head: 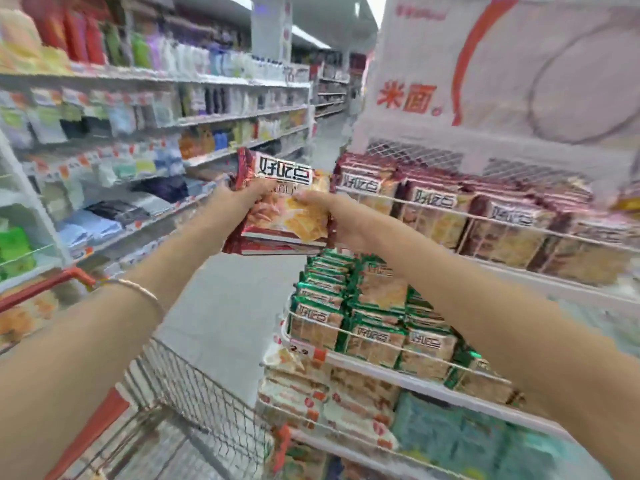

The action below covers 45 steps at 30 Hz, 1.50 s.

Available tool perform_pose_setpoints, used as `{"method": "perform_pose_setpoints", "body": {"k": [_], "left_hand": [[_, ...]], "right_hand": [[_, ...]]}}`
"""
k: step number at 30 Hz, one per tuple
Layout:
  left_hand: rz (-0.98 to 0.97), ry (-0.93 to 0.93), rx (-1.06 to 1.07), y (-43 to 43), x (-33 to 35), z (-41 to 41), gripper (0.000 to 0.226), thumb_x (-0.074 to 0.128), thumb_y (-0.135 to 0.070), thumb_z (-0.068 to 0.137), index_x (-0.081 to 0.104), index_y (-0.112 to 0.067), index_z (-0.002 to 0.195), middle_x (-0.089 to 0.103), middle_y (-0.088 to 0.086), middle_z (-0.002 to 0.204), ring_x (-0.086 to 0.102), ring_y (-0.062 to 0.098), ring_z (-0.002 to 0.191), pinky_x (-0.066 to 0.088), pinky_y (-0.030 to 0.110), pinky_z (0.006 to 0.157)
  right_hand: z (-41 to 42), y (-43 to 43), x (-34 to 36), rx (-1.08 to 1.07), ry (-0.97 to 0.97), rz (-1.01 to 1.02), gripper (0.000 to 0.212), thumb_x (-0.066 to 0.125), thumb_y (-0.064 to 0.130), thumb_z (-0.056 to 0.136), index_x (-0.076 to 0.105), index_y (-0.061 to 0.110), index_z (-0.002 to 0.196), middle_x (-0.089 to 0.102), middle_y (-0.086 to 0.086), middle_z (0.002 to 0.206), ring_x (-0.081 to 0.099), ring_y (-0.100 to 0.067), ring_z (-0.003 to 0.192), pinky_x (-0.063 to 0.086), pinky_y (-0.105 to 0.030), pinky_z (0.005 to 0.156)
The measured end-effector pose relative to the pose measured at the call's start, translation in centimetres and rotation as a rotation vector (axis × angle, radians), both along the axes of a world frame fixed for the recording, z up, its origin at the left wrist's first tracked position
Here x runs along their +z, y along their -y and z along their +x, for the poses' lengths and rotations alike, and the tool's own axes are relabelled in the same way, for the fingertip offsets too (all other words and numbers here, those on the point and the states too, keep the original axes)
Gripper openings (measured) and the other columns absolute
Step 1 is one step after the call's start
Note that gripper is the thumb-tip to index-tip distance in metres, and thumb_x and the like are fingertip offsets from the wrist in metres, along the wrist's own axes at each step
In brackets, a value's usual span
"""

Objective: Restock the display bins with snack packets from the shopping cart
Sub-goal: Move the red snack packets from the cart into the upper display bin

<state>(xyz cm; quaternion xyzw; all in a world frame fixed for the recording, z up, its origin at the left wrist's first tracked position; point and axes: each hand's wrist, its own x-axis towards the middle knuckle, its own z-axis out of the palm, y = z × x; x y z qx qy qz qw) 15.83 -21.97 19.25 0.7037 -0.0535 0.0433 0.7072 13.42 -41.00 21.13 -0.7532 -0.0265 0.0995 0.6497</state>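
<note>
I logged both arms stretched forward over the aisle, with a stack of red snack packets (284, 209) held between the two hands. The left hand (235, 199) gripped the stack's left edge, fingers curled over the top packet's upper corner. The right hand (334, 221) clasped the right edge, thumb laid across the printed face. The stack was tilted, in the air, just beside the left end of the top display bin (519, 226) and not yet inside it. That bin held rows of matching red packets standing behind its white wire rail. The bin below it (363, 363) was packed with green-edged packets and carried a price tag (304, 349) reading 2.9 at its front corner. A third tier (311, 393) lower down held pale packets with orange print; blur prevented closer reading. The shopping cart (194, 386), a wire basket with a red handle (52, 285), stood at lower left, under the left forearm. A thin bracelet (138, 289) sat on the left wrist. Stocked shelving (138, 116) lined the aisle's left side, and a white sign (485, 64) with red characters hung above the bins.
</note>
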Motion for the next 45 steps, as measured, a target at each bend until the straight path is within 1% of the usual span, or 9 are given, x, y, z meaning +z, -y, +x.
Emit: {"method": "perform_pose_setpoints", "body": {"k": [5,8,13,22,28,33,38,41,45], "left_hand": [[-0.021,0.259,-0.159,10.9,6.7,2.5,0.028,0.073,-0.036,0.085,0.058,-0.017,0.099,0.07,-0.007,0.073,0.066,0.008,0.057,0.052,0.024,0.053],[0.047,0.359,-0.197,17.3,9.6,4.5,0.026,0.071,-0.039,0.088,0.06,-0.022,0.105,0.07,-0.006,0.089,0.069,0.009,0.074,0.056,0.026,0.069],[0.179,0.369,-0.277,25.6,12.5,9.5,0.024,0.071,-0.044,0.087,0.063,-0.024,0.099,0.072,-0.005,0.088,0.069,0.007,0.073,0.055,0.02,0.068],[0.378,0.048,-0.53,32.0,8.6,18.1,0.035,0.078,-0.048,0.077,0.064,-0.021,0.096,0.065,-0.007,0.076,0.059,0.012,0.073,0.047,0.021,0.069],[0.487,0.151,-0.51,32.4,8.0,20.0,0.017,0.074,-0.028,0.088,0.058,-0.032,0.093,0.069,-0.007,0.099,0.066,0.014,0.094,0.046,0.019,0.073],[0.492,0.187,-0.485,31.8,7.6,20.5,0.031,0.077,-0.031,0.085,0.06,-0.031,0.111,0.07,-0.007,0.111,0.066,0.013,0.101,0.049,0.019,0.082],[0.555,0.19,-0.371,28.7,7.6,19.2,0.086,0.081,-0.047,0.078,0.039,-0.023,0.15,0.053,-0.001,0.138,0.051,0.021,0.128,0.039,0.031,0.102],[0.579,0.229,-0.211,23.8,7.4,18.3,0.066,0.073,-0.042,0.087,0.049,-0.018,0.143,0.056,0.004,0.135,0.055,0.019,0.115,0.044,0.032,0.094],[0.659,0.175,-0.006,14.6,6.3,16.4,0.04,0.067,-0.033,0.092,0.061,-0.016,0.128,0.059,0.006,0.129,0.059,0.026,0.108,0.048,0.036,0.089]], "right_hand": [[-1.1,9.6,7.0,-0.199,0.245,0.057,0.026,0.075,0.022,0.086,0.068,0.006,0.105,0.073,-0.009,0.097,0.069,-0.027,0.088,0.056,-0.038,0.087],[-0.5,15.4,9.9,-0.34,0.36,0.047,0.048,0.083,0.022,0.075,0.067,0.003,0.117,0.074,-0.01,0.098,0.073,-0.025,0.085,0.06,-0.036,0.076],[2.9,23.1,11.1,-0.467,0.411,0.036,0.034,0.082,0.023,0.081,0.071,0.009,0.11,0.077,-0.008,0.101,0.075,-0.024,0.09,0.061,-0.036,0.083],[21.5,35.7,1.9,-0.391,0.181,-0.2,0.132,0.091,0.072,0.033,0.046,0.023,0.147,0.065,-0.001,0.131,0.065,-0.021,0.116,0.052,-0.045,0.1],[15.5,32.5,5.5,-0.38,0.069,-0.186,0.051,0.082,0.04,0.078,0.069,0.01,0.115,0.075,-0.003,0.106,0.07,-0.017,0.097,0.052,-0.031,0.09],[17.3,32.4,4.5,-0.42,0.095,-0.176,0.119,0.092,0.063,0.031,0.058,0.008,0.13,0.07,-0.005,0.12,0.066,-0.022,0.111,0.05,-0.043,0.102],[13.8,29.9,7.1,-0.728,0.387,-0.559,0.106,0.07,0.049,0.082,0.008,0.01,0.158,0.016,-0.013,0.165,0.019,-0.03,0.15,0.021,-0.05,0.121],[12.3,25.3,8.3,-0.739,0.728,-0.907,0.096,0.062,0.038,0.092,-0.004,0.014,0.158,-0.003,-0.01,0.167,-0.003,-0.028,0.154,-0.001,-0.049,0.125],[12.4,17.0,7.4,-0.481,0.708,-1.026,0.092,0.056,0.044,0.094,-0.002,0.017,0.159,-0.008,-0.009,0.167,-0.01,-0.027,0.154,-0.006,-0.047,0.124]]}}
